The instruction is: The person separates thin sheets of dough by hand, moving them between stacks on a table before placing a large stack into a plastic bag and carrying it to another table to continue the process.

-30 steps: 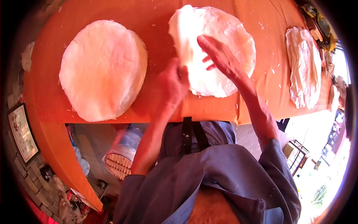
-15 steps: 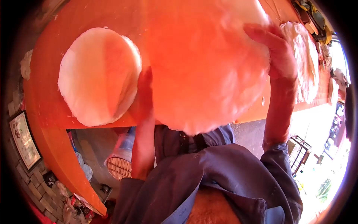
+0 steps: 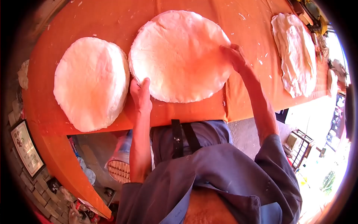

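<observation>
A large round white pad (image 3: 179, 56), soft-looking with a slightly wrinkled face, lies on the orange-covered table (image 3: 246, 89). My left hand (image 3: 141, 95) grips its lower left edge, thumb on top and fingers hidden beneath. At the right edge, my right hand (image 3: 235, 59) is closed on the rim, with the thumb and fingers bent over it. Just left of my left hand sits a thick stack of similar white pads (image 3: 89, 84), its layered side showing on the right. The held pad's left rim comes right up to that stack.
A crumpled white sheet (image 3: 294, 54) lies at the table's right end, with assorted items (image 3: 317, 16) beyond it. White scraps dot the cloth. Below the table's front edge are a woven-topped stool (image 3: 119, 170) and a metal rack (image 3: 299, 147). A framed certificate (image 3: 27, 148) stands at left.
The round pad has come down from close to the camera onto the table, farther from me. Both hands moved with it, the right one shifting leftward.
</observation>
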`<state>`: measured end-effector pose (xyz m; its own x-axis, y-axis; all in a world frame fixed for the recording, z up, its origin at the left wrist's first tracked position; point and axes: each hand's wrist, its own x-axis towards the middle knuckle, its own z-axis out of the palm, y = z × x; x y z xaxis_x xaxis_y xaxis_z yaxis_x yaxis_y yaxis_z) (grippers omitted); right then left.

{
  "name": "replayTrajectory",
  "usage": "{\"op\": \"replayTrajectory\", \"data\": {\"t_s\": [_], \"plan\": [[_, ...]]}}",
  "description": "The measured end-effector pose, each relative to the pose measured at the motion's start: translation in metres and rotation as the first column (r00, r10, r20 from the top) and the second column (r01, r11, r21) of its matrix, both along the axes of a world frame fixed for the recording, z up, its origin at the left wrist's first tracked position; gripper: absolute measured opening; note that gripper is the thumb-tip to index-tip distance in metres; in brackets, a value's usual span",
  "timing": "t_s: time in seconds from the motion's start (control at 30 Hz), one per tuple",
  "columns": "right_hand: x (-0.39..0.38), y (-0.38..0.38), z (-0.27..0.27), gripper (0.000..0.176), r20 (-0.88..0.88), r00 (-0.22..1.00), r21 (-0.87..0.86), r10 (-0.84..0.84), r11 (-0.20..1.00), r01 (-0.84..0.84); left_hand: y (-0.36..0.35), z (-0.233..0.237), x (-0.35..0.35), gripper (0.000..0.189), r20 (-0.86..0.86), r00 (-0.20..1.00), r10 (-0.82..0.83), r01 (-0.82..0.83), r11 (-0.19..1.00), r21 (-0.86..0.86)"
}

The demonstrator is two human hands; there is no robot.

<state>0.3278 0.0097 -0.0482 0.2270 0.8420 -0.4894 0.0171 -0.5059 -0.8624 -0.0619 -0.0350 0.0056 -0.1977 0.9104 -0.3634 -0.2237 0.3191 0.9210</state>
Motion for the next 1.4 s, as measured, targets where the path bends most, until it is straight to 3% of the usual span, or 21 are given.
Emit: {"op": "replayTrajectory", "data": {"t_s": [0.07, 0.17, 0.23, 0.3, 0.37, 0.4, 0.43, 0.47, 0.5, 0.53, 0.63, 0.7, 0.77, 0.83, 0.97, 1.0, 1.03, 1.1, 1.2, 1.33, 1.4], "plan": [[-0.018, -0.005, 0.042, 0.032, -0.047, 0.999, 0.071, 0.021, 0.997, -0.018, -0.004, -0.005, -0.003, 0.032, -0.032, 0.999, -0.015, 0.016, 1.0, 0.015], [-0.008, 0.015, 0.054, 0.028, -0.077, 0.997, -0.152, -0.019, 0.988, 0.007, 0.0, -0.011, -0.005, 0.032, -0.007, 1.0, -0.026, 0.026, 1.0, 0.007], [-0.017, 0.03, 0.063, 0.032, -0.014, 0.996, -0.173, 0.083, 0.981, -0.084, -0.002, -0.016, -0.008, 0.032, -0.009, 1.0, -0.029, 0.029, 0.999, 0.039], [-0.038, 0.025, 0.084, 0.04, -0.016, 0.99, 0.064, 0.143, 0.988, -0.142, -0.003, -0.019, -0.008, 0.033, -0.073, 0.996, -0.056, 0.061, 0.996, 0.063], [-0.036, 0.029, 0.092, 0.042, 0.028, 0.99, 0.27, 0.139, 0.953, -0.141, -0.004, -0.022, -0.005, 0.034, 0.005, 1.0, -0.029, 0.028, 0.995, 0.1], [-0.031, 0.036, 0.1, 0.044, 0.143, 0.987, 0.227, 0.078, 0.968, -0.11, -0.002, -0.006, -0.001, 0.035, 0.131, 0.99, -0.057, 0.037, 0.988, 0.15], [-0.046, 0.042, 0.138, 0.044, 0.047, 0.996, 0.247, 0.071, 0.966, -0.08, 0.002, 0.018, 0.001, 0.036, 0.249, 0.964, -0.092, 0.041, 0.978, 0.202], [-0.061, 0.048, 0.175, 0.043, -0.049, 0.997, 0.264, 0.064, 0.963, -0.049, 0.008, 0.036, -0.003, 0.035, 0.214, 0.973, -0.086, 0.052, 0.986, 0.158], [-0.067, 0.054, 0.209, 0.043, -0.095, 0.969, 0.333, 0.229, 0.925, -0.186, 0.018, 0.053, -0.007, 0.034, 0.188, 0.978, -0.088, 0.067, 0.991, 0.116], [-0.074, 0.063, 0.231, 0.043, -0.066, 0.966, 0.321, 0.248, 0.923, -0.215, 0.027, 0.071, -0.015, 0.033, 0.169, 0.981, -0.099, 0.087, 0.993, 0.075], [-0.097, 0.089, 0.273, 0.038, 0.03, 0.942, 0.327, 0.335, 0.887, -0.326, 0.035, 0.136, -0.049, 0.026, 0.189, 0.979, 0.081, -0.112, 0.98, 0.163], [-0.127, 0.109, 0.274, 0.034, 0.051, 0.913, 0.369, 0.405, 0.842, -0.394, 0.032, 0.159, -0.102, 0.024, 0.048, 0.99, 0.132, -0.139, 0.968, 0.207], [-0.17, 0.132, 0.257, 0.03, 0.029, 0.882, 0.413, 0.47, 0.798, -0.439, 0.026, 0.173, -0.156, 0.024, 0.068, 0.975, 0.214, -0.224, 0.932, 0.286], [-0.224, 0.153, 0.218, 0.027, -0.043, 0.848, 0.458, 0.528, 0.765, -0.452, 0.012, 0.167, -0.218, 0.039, 0.062, 0.973, 0.224, -0.232, 0.931, 0.283], [-0.343, 0.129, 0.149, 0.02, -0.423, 0.773, 0.34, 0.472, 0.874, -0.348, -0.019, 0.111, -0.314, 0.042, -0.138, 0.915, 0.378, -0.352, 0.919, 0.178], [-0.348, 0.13, 0.11, 0.021, -0.31, 0.732, 0.315, 0.606, 0.792, -0.523, -0.024, 0.081, -0.336, 0.04, -0.228, 0.879, 0.419, -0.4, 0.908, 0.128], [-0.365, 0.118, 0.109, 0.021, -0.283, 0.765, 0.181, 0.578, 0.816, -0.549, -0.026, 0.063, -0.351, 0.038, -0.315, 0.834, 0.454, -0.452, 0.888, 0.082], [-0.367, 0.107, 0.09, 0.03, -0.252, 0.755, 0.241, 0.605, 0.795, -0.557, -0.028, 0.066, -0.347, 0.042, -0.275, 0.835, 0.476, -0.481, 0.875, 0.054], [-0.382, 0.104, 0.133, 0.035, -0.095, 0.85, 0.04, 0.519, 0.855, -0.518, -0.037, 0.064, -0.354, 0.047, -0.248, 0.844, 0.475, -0.476, 0.877, 0.059], [-0.375, 0.119, 0.094, 0.043, 0.343, 0.741, 0.11, 0.577, 0.759, -0.642, -0.034, 0.061, -0.364, 0.05, -0.277, 0.895, 0.348, -0.358, 0.933, 0.016], [-0.373, 0.129, 0.101, 0.046, 0.522, 0.62, 0.005, 0.586, 0.725, -0.689, -0.029, 0.064, -0.367, 0.051, -0.386, 0.865, 0.322, -0.347, 0.938, 0.005]]}}
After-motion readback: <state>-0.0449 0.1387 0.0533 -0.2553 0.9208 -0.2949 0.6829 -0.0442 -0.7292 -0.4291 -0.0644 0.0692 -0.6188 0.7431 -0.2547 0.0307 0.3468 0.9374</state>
